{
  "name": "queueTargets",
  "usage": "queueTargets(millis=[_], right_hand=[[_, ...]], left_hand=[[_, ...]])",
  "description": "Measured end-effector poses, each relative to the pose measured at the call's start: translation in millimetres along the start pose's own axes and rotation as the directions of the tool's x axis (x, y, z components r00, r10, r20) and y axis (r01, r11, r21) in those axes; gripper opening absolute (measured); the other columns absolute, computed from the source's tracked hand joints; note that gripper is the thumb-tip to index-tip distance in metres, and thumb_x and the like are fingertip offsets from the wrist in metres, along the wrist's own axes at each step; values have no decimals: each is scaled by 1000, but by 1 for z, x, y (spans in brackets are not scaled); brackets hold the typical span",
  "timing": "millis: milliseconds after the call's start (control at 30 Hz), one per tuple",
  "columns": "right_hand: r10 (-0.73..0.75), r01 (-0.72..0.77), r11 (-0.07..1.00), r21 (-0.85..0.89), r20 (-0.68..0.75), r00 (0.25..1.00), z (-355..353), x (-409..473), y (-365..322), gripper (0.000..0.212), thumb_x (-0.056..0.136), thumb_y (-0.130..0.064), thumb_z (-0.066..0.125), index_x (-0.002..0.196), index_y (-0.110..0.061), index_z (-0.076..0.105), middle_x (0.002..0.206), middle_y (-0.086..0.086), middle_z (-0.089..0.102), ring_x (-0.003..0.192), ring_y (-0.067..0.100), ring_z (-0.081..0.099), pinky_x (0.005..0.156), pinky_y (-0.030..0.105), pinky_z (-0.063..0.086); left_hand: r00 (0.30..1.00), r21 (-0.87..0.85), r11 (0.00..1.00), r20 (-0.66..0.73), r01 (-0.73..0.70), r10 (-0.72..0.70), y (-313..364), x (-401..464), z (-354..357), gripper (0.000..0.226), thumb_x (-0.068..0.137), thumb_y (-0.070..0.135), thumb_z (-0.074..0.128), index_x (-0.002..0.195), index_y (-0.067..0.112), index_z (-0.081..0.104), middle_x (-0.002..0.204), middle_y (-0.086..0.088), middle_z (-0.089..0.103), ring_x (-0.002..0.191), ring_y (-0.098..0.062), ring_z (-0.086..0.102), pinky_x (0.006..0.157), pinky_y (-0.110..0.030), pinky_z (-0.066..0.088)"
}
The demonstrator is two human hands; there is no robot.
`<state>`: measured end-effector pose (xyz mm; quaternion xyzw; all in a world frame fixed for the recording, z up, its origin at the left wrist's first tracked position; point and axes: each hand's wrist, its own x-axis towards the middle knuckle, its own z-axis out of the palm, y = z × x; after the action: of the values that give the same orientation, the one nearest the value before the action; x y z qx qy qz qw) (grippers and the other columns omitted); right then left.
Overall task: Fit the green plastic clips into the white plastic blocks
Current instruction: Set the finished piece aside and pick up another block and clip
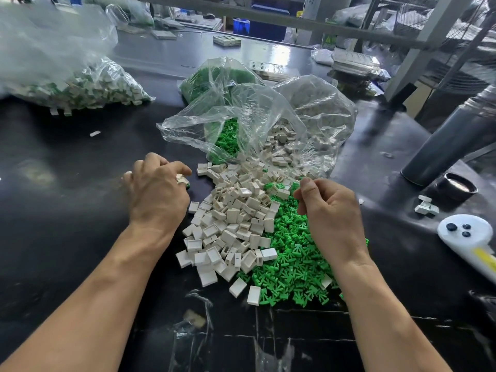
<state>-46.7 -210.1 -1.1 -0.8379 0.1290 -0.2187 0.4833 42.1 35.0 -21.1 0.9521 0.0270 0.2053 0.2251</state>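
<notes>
A heap of white plastic blocks (230, 221) lies on the black table, spilling from a clear bag (316, 122). Right of it spreads a heap of green plastic clips (292, 267); more clips show inside a second clear bag (228, 138). My left hand (155, 191), left of the white heap, curls its fingers round a white block (183, 180) with a bit of green under it. My right hand (330, 213) hovers over the green heap with fingers curled and thumb against forefinger; anything pinched there is hidden.
A big clear bag of white-and-green pieces (80, 84) lies at the back left. A grey cylinder (451, 140) and a black lid (459, 186) stand at right, beside a white handheld device (467, 237) and three stray white blocks (426, 206).
</notes>
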Motion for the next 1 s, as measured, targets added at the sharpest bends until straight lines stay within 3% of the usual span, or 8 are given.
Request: queueTargets(millis=[100, 233, 367, 467, 600, 733, 1000], right_hand=[[14, -14, 997, -71, -5, 1000, -6, 2, 3, 43, 101, -47, 55, 73, -18, 69, 72, -2, 70, 64, 14, 61, 62, 37, 51], [38, -30, 977, -212, 36, 999, -13, 7, 5, 29, 99, -48, 63, 85, -25, 74, 74, -8, 70, 78, 17, 65, 76, 41, 56], [89, -48, 945, -325, 112, 990, -18, 8, 3, 16, 95, -45, 70, 98, -32, 78, 88, -18, 72, 88, 9, 67, 92, 41, 57], [138, -71, 935, -348, 171, 976, -21, 6, 1, 15, 91, -50, 74, 95, -36, 78, 88, -21, 69, 87, 4, 64, 89, 37, 56], [178, -86, 928, -363, 230, 957, -27, 8, -2, 15, 81, -53, 82, 82, -39, 77, 84, -22, 67, 83, -2, 60, 77, 28, 48], [193, -77, 903, -423, 238, 952, -26, 8, -2, 11, 83, -47, 84, 80, -38, 78, 89, -22, 68, 86, -1, 61, 86, 33, 52], [112, -17, 918, -396, 218, 969, -20, 5, -2, 10, 92, -41, 77, 89, -30, 78, 92, -15, 69, 90, 7, 63, 91, 37, 54]], left_hand=[[999, 48, 998, 28, -37, 35, 1, -1, 4, 24, 92, 17, 72, 108, 33, 79, 112, -4, 58, 112, -33, 49, 103, -48, 32], [1000, 96, 995, 26, -18, 16, -2, 0, 4, 20, 93, 19, 70, 104, 34, 80, 113, -3, 59, 114, -33, 47, 100, -46, 31], [1000, 91, 996, 1, -21, 21, -1, -3, 3, 17, 93, 19, 72, 104, 30, 80, 112, -4, 60, 114, -34, 47, 98, -47, 32], [996, -39, 996, 32, -80, 81, 7, -7, 0, 15, 94, 24, 72, 107, 24, 78, 111, -4, 62, 108, -30, 55, 98, -46, 39], [974, -281, 958, 195, -53, 111, 20, -17, -3, 20, 96, 41, 69, 98, 22, 76, 99, 2, 62, 92, -20, 63, 87, -43, 56], [945, -346, 938, 314, 21, 94, 26, -21, -5, 27, 94, 52, 66, 95, 26, 73, 94, 3, 67, 85, -19, 69, 80, -43, 60], [947, -416, 905, 316, 90, 51, 26, -21, -5, 8, 95, 34, 73, 89, 28, 74, 81, 11, 71, 76, -13, 70, 75, -42, 62]])
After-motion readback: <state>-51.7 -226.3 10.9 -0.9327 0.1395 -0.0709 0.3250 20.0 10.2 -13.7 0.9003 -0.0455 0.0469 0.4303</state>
